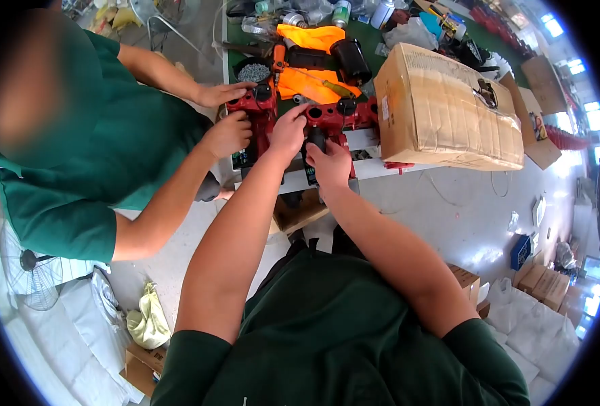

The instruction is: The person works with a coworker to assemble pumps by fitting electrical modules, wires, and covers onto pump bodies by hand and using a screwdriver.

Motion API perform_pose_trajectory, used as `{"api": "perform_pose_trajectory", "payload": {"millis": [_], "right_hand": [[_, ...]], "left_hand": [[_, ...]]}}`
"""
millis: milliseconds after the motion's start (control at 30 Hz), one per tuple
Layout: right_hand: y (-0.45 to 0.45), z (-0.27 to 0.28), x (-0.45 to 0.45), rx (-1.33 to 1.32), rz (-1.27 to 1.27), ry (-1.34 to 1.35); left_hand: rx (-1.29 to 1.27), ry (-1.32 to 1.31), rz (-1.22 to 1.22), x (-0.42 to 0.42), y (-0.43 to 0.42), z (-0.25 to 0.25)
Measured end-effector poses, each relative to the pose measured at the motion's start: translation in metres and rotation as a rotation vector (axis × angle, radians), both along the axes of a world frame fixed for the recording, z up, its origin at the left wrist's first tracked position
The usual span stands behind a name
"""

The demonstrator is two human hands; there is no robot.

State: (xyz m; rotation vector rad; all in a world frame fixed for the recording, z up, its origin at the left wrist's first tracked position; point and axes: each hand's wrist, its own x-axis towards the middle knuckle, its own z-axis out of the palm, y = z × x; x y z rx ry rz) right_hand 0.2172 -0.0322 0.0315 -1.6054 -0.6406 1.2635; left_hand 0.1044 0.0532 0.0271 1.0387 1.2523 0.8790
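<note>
I'm touching the red metal part, which is sitting by the cardboard box, with my left hand, while my right hand is reaching the black piece, neither grip clear enough to tell.

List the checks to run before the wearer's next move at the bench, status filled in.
1. Left hand at the red part: ok, fingertips at its left end.
2. Right hand at the black piece: ok, thumb and fingers at it.
3. Black piece seated: cannot tell, the hand partly hides it.
4. Co-worker's hands clear: ok, both at the neighbouring red part.
5. Room to the right: not ok, the cardboard box crowds the red part's right end.
</note>
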Motion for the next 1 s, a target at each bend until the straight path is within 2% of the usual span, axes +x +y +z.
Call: {"api": "perform_pose_trajectory", "payload": {"millis": [67, 167, 267, 333, 433, 467, 533, 567, 600, 633, 833, 967, 1000], "right_hand": [[-0.002, 0.005, -0.005, 0.032, -0.164, 0.415], [-0.002, 0.013, 0.002, -0.054, -0.143, 0.656], [-0.002, 0.019, 0.009, -0.074, -0.177, 0.941], [0.002, 0.022, 0.013, -0.108, -0.221, 0.93], [0.003, 0.024, 0.01, -0.086, -0.241, 0.828], [0.002, 0.027, 0.007, -0.06, -0.234, 0.764], [0.001, 0.025, 0.004, -0.049, -0.227, 0.668], [0.0, 0.024, 0.004, -0.068, -0.238, 0.658], [-0.001, 0.023, 0.004, -0.086, -0.248, 0.647], [-0.001, 0.02, 0.004, -0.103, -0.259, 0.637], [-0.003, 0.008, 0.004, -0.047, -0.304, 0.731], [-0.005, 0.013, 0.0, -0.06, -0.346, 0.797], [-0.006, 0.013, 0.001, -0.074, -0.332, 0.797]], "left_hand": [[0.071, 0.074, -0.001, 0.001, 0.005, -0.009], [0.107, 0.136, -0.024, 0.001, 0.0, -0.002], [0.027, 0.107, -0.006, 0.002, -0.002, 0.004], [0.025, 0.112, -0.003, 0.002, -0.004, 0.012], [-0.198, 0.049, -0.064, 0.001, -0.007, 0.033], [-0.08, 0.079, -0.042, 0.002, -0.006, 0.023], [-0.078, 0.023, -0.087, 0.0, -0.004, 0.017], [-0.076, -0.005, -0.109, -0.001, -0.006, 0.033], [-0.251, -0.022, -0.175, -0.006, -0.006, 0.05], [-0.216, 0.013, -0.179, -0.005, -0.008, 0.051], [-0.008, 0.162, -0.187, -0.002, -0.003, 0.038], [-0.186, 0.115, -0.212, 0.002, -0.005, 0.053], [-0.136, 0.147, -0.213, 0.002, -0.005, 0.046]]}}
